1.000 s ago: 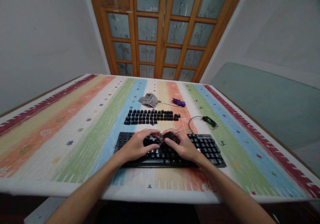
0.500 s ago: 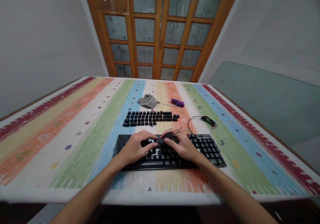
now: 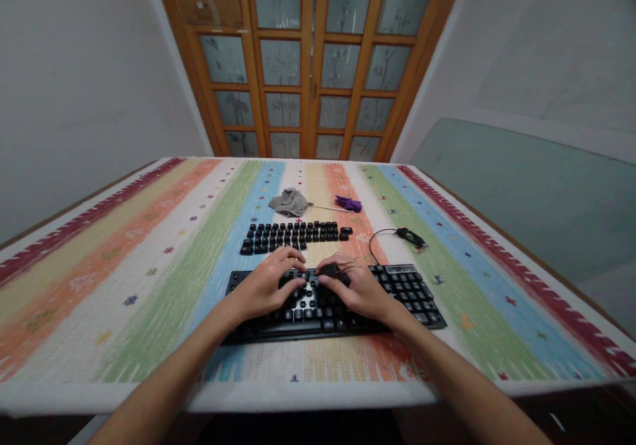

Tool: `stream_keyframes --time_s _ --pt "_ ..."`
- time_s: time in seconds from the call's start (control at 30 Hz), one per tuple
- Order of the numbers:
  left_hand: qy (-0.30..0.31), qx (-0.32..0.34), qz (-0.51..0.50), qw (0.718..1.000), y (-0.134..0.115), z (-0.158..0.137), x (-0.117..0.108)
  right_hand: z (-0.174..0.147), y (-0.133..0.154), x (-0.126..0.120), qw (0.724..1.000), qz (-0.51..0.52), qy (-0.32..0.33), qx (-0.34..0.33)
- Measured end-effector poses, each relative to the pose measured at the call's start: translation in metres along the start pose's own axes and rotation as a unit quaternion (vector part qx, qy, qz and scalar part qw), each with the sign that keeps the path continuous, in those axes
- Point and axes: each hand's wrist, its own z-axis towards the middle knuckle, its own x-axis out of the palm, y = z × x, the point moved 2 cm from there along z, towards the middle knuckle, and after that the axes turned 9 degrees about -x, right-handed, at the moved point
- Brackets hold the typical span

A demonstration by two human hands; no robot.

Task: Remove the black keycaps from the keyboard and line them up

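Note:
A black keyboard (image 3: 416,296) lies near the table's front edge, tilted slightly, with several keys off its left and middle part so that pale plate shows. Over that bare part, my left hand (image 3: 271,286) rests with thumb and forefinger apart, and I see nothing between them. My right hand (image 3: 360,289) is closed around a small black keycap puller (image 3: 328,271) with thin wire loops that point up and right. Its fingertips are just above the keys, close to the left fingertips. Behind the keyboard, loose black keycaps (image 3: 247,249) stand in rows.
A crumpled grey cloth (image 3: 289,202) lies behind the keycaps. Beside it is a thin-handled tool with a purple tuft (image 3: 348,204). The keyboard's bundled cable (image 3: 410,236) lies at the right. Under everything is a striped tablecloth (image 3: 163,266); wooden glazed doors (image 3: 308,67) stand beyond.
The view has shifted slightly. My left hand has drawn back a little to the left, its thumb and forefinger now farther from the right hand, and more of the bare plate shows.

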Motion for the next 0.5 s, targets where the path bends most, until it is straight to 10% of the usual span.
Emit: stream_keyframes --time_s 0.5 --pt "-0.044 0.048 0.172 0.983 0.027 0.06 0.003 0.002 -0.001 -0.012 0.996 -0.039 -0.077 0.037"
